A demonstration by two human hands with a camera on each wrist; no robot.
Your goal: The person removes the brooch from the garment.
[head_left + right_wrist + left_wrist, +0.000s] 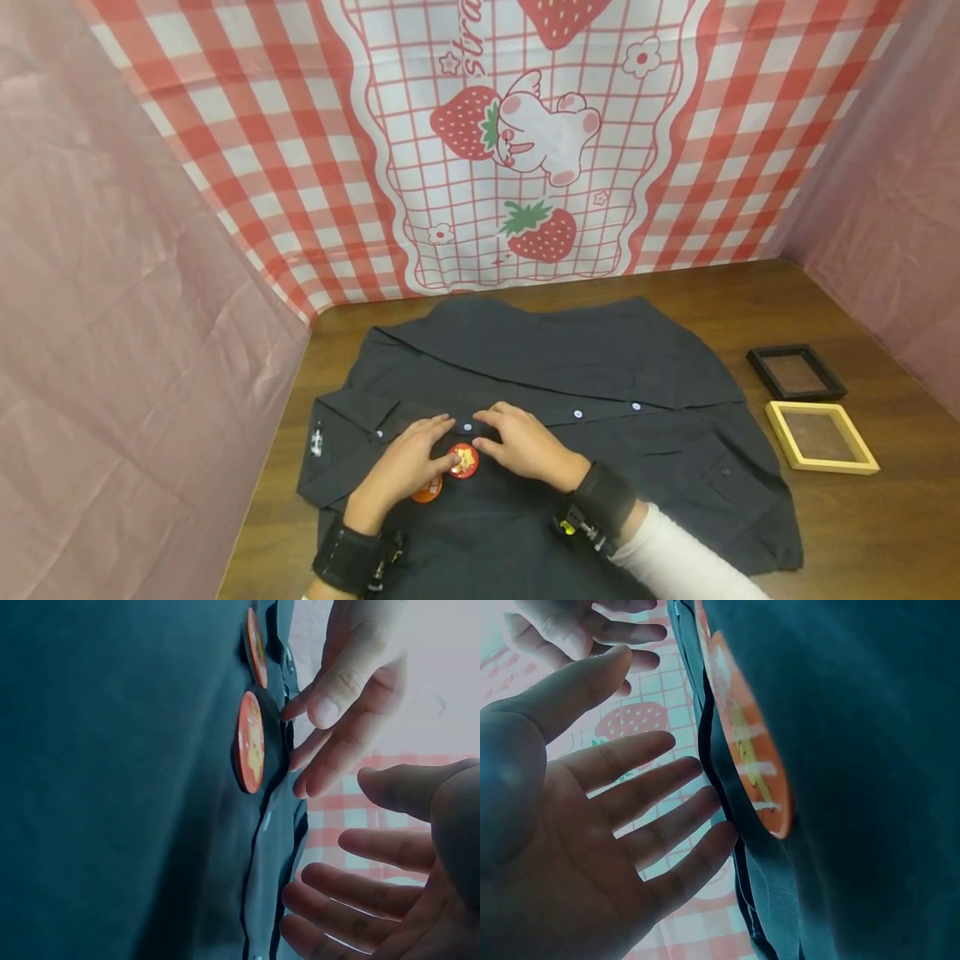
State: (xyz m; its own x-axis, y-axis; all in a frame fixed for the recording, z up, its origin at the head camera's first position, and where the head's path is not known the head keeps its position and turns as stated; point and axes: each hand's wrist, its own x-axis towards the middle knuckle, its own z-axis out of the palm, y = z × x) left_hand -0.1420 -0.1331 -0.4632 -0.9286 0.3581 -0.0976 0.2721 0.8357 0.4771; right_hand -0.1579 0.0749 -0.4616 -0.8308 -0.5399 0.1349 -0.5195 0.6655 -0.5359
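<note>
A dark button-up shirt [540, 358] lies spread on the table, its collar toward the left. Two round badges sit on its front: a red one with a yellow figure [467, 460] and, just left of it, an orange one [427, 491]. My left hand [408, 460] is over the placket, fingers extended, the thumb overlapping the red badge's edge in the head view. The orange badge [750, 750] stands up from the cloth beside that hand in the left wrist view. My right hand [528, 442] hovers right of the red badge, fingers spread and holding nothing. A white button [468, 427] shows between both hands.
To the right of the shirt lie a black frame [776, 352] and a yellow frame [825, 462] on the wooden table [900, 542]. A checked strawberry cloth [300, 167] hangs behind, with pink cloth [135, 333] at the left side.
</note>
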